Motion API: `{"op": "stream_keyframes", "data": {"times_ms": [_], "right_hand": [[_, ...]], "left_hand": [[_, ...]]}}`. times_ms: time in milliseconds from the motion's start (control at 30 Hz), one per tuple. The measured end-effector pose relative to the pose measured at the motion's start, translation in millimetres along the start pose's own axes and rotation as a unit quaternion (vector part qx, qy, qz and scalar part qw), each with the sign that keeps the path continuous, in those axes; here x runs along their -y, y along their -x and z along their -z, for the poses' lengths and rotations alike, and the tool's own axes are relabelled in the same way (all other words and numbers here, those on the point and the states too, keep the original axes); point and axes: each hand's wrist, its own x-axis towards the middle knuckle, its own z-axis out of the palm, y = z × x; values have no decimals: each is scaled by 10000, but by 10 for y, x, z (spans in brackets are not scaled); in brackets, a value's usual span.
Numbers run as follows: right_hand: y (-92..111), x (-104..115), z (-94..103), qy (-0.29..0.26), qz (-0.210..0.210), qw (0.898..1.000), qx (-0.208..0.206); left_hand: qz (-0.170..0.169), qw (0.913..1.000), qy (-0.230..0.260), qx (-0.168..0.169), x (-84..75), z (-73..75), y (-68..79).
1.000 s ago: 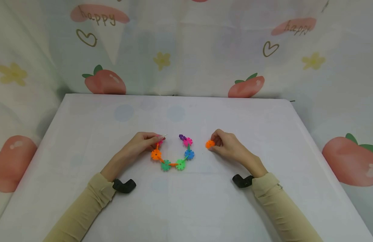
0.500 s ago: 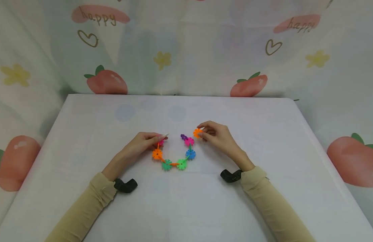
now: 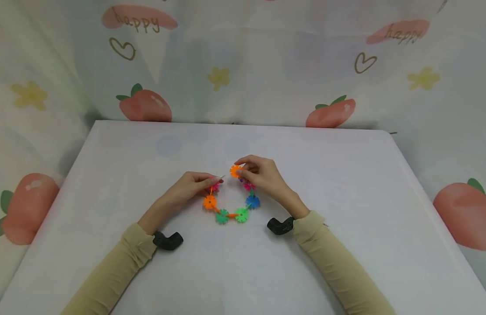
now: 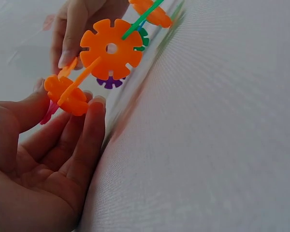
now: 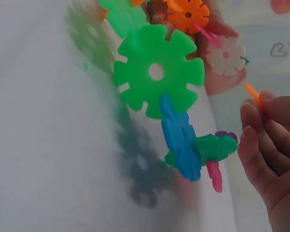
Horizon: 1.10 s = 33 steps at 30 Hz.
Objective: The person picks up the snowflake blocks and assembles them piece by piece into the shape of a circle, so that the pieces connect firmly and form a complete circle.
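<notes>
A U-shaped chain of slotted plastic snowflake discs spans the space between the hands. My left hand (image 3: 189, 187) pinches the chain's left end, near a pink disc (image 3: 214, 185) and a white disc (image 5: 225, 55). Between the fingertips of my right hand (image 3: 263, 176) is a loose orange snowflake disc (image 3: 234, 170), seen edge-on in the right wrist view. It sits just above the chain's right end, where a purple disc (image 4: 109, 83) shows. Lower along the chain are a blue disc (image 3: 252, 201), a bright green disc (image 3: 241, 215) and another orange disc (image 3: 209, 202).
A white cloth covers the table (image 3: 227, 271). Behind it hangs a printed curtain (image 3: 266, 78) with fruit and flowers. Black wrist-worn cameras, a left camera (image 3: 169, 241) and a right camera (image 3: 280, 226), stick out inward from the sleeves.
My right hand has carried the loose orange disc left and slightly away from me, closing in on the chain's right end. My left hand keeps its pinch on the chain, nearly still.
</notes>
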Motion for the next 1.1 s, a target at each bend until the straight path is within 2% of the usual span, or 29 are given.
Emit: {"op": "stream_keyframes", "data": {"times_ms": [267, 767, 933, 1100], "right_hand": [[-45, 2, -90, -128, 135, 9997, 134], [-57, 28, -36, -130, -556, 9960, 686], [-70, 21, -68, -223, -549, 9960, 675], [-84, -1, -141, -264, -576, 9964, 566]], "left_hand": [[-115, 9999, 56, 89, -15, -15, 11], [-69, 9996, -213, 190, -31, -3, 28], [-123, 9995, -210, 210, -33, 0, 26], [-89, 9996, -283, 29, -18, -20, 14]]}}
